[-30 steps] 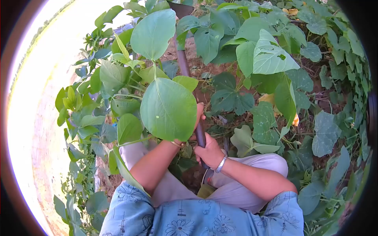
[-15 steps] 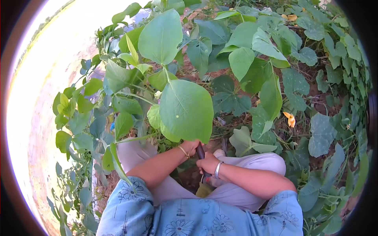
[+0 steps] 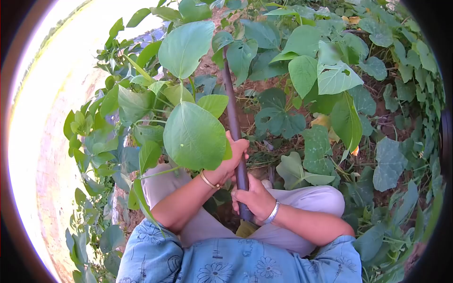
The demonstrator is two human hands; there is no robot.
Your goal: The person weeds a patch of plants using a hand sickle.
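Note:
A long, dark, smooth pole slants up and slightly left from my lap, its far end among the leaves. My left hand is closed on it partway up, with a large leaf covering part of that forearm and hand. Lower down, near the pole's bottom end, my right hand wraps around it with the thumb across the front. That bottom end sits between my bent knees. A big round green leaf hangs just left of the pole and in front of it.
Leafy stems crowd the left side, close to my left arm. Broad-leaved vines spread over the right. Brown soil shows behind the pole, with dry stalks on it. Bright pale ground lies at far left.
The pole, mostly hidden behind the large leaf before, now shows along its length, reaching forward. My left hand has moved upward and the right slightly right. The leaves have shifted.

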